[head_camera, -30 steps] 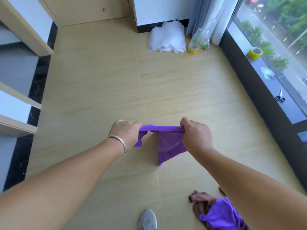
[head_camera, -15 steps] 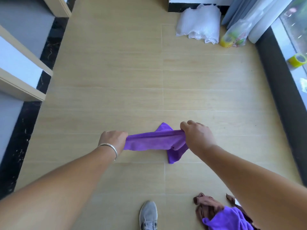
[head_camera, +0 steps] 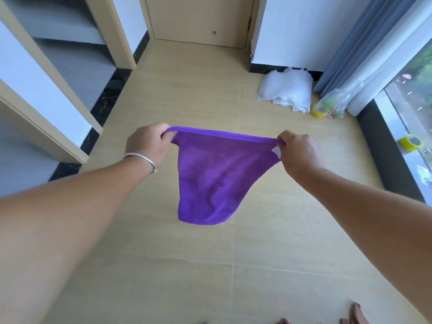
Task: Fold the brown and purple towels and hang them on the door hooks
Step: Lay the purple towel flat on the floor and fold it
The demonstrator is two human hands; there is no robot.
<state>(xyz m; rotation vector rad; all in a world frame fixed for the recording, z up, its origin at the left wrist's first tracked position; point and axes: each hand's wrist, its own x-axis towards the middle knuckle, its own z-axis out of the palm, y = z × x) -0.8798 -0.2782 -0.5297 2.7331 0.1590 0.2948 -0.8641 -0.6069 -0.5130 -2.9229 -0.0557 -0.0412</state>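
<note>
The purple towel (head_camera: 211,181) hangs in the air in front of the person, stretched out by its top edge between both hands, above the pale floor (head_camera: 187,265). The left hand (head_camera: 147,146) pinches the towel's left top corner, its fingers (head_camera: 167,136) curled round the hem, with a silver bracelet (head_camera: 141,159) on that wrist. The right hand (head_camera: 297,152) grasps the right top corner the same way, fingers closed on the cloth, and a small white label (head_camera: 276,151) shows just beside that grip. The top edge runs nearly straight from hand to hand, slightly lower on the right. Below it the cloth narrows and sags to a rounded bottom, clear of the floor.

At the bottom right edge of the view, bits of brown cloth (head_camera: 357,314) lie on the floor, mostly cut off by the frame. Farther away, near the wall, sits a heap of white plastic wrap (head_camera: 286,90), and just beside it a clear bag (head_camera: 332,106) with yellow and green contents. A roll of yellow tape (head_camera: 410,141) rests on the window sill at the right. A closed door (head_camera: 201,19) stands at the far end, and grey curtains (head_camera: 350,43) hang by the window
</note>
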